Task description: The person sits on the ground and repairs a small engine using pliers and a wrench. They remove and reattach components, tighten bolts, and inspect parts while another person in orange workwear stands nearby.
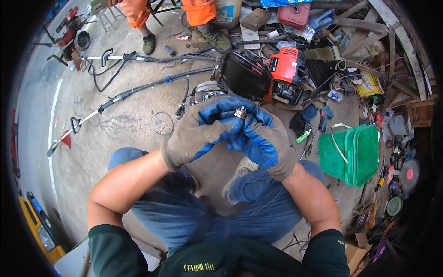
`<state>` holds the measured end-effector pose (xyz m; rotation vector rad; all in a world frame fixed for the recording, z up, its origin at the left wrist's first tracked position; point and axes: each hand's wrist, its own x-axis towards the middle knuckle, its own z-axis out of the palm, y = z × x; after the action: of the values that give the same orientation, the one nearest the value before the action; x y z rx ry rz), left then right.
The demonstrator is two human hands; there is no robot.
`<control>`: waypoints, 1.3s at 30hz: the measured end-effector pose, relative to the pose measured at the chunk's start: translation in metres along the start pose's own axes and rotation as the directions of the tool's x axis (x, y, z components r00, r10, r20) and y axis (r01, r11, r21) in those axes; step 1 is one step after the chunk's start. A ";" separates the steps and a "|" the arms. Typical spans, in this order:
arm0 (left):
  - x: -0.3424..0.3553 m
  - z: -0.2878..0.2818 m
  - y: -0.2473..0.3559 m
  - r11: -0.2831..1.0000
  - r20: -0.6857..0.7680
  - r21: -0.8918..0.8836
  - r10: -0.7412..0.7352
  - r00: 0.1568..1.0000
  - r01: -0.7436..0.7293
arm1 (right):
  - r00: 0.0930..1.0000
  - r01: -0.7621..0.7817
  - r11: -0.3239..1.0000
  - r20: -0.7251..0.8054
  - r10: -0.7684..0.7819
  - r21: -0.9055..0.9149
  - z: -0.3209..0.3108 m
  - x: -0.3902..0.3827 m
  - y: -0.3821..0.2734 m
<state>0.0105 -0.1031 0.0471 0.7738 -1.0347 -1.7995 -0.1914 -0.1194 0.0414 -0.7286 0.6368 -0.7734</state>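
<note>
A small metal spark plug (240, 112) points up between my gloved fingers, in front of my chest above my knees. My left hand (205, 127), in a grey glove with blue coating, is closed with its fingertips at the plug's left side. From the right, my right hand (267, 141), gloved the same way, pinches around the plug's lower part. The gloves hide the plug's lower end. Just beyond my hands lies a small engine (207, 90) with a long black shaft, partly covered by the left glove.
A red engine unit (287, 67) stands beyond my hands, next to a black backpack frame (244, 74). Nested green buckets (350, 154) are at my right, near a cordless drill (326, 117) and screwdrivers. Pole tools (120, 97) lie at left. A person in orange trousers (198, 11) is opposite.
</note>
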 end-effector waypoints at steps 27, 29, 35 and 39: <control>-0.003 0.000 0.000 0.999 -0.053 0.012 -0.034 0.998 0.035 | 0.999 -0.042 0.997 -0.012 0.041 -0.072 0.005 0.000 0.005; -0.004 -0.001 0.002 0.997 -0.028 -0.049 -0.062 0.998 0.061 | 0.999 -0.050 0.995 -0.026 0.047 -0.088 0.005 0.000 0.006; -0.004 0.003 0.005 0.992 -0.110 0.121 -0.017 0.994 0.030 | 1.000 0.025 0.975 0.011 -0.023 -0.219 0.008 -0.001 0.000; -0.001 -0.011 -0.001 0.596 0.025 0.758 0.378 0.925 -0.264 | 0.990 0.048 0.902 -0.101 -0.101 -0.429 0.005 0.003 -0.008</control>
<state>0.0194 -0.1051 0.0413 1.0912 -1.7393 -0.9309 -0.1892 -0.1240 0.0504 -1.1185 0.9089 -0.7605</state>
